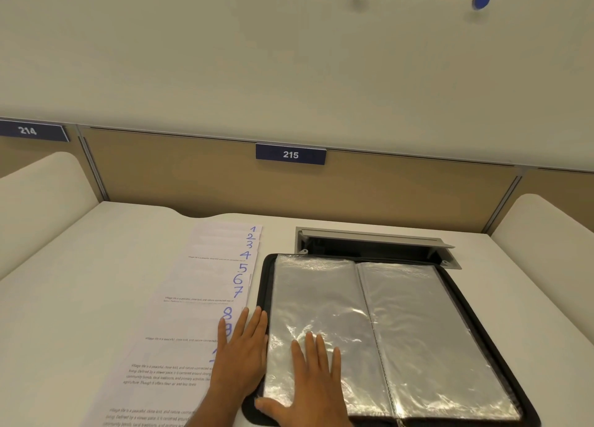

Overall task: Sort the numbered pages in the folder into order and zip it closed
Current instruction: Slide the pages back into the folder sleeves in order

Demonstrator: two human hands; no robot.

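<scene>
White desk with fanned numbered pages beside an open black zip folder.

Black folder; blue-numbered white pages

Zip folder lies open near desk's front right, clear sleeves up. Numbered pages fanned just left of it, 1 to 8 legible. Left hand flat across pages and folder's left edge; right hand flat on left sleeve.
</scene>
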